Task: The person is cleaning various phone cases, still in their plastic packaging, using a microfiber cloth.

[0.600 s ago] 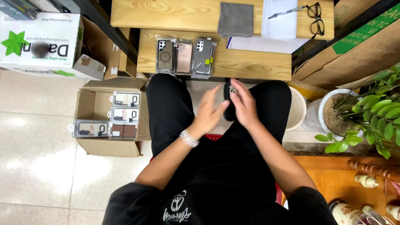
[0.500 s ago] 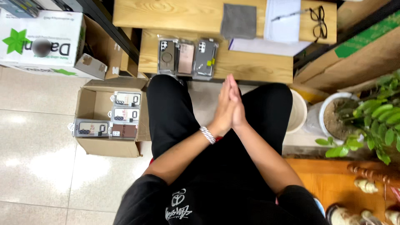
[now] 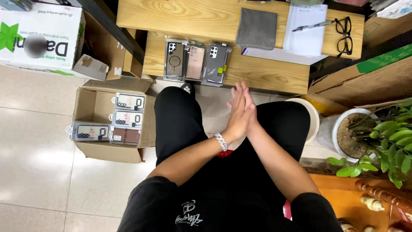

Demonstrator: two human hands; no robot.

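— Pale wood: the counter (image 3: 266, 75) is set over floor tiles, three packaged phone cases (image 3: 195, 62) laid near its edge.

— The left hand (image 3: 236, 116) and right hand (image 3: 250, 112) are pressed flat together below them; anything between is hidden.

Grey cloth (image 3: 256, 28), black specs (image 3: 344, 31), silver bracelet (image 3: 221, 141), blk trousers (image 3: 177, 120)

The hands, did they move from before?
Yes. The left hand and right hand, apart over the lap earlier, now press palm to palm, nearer the wooden bench.
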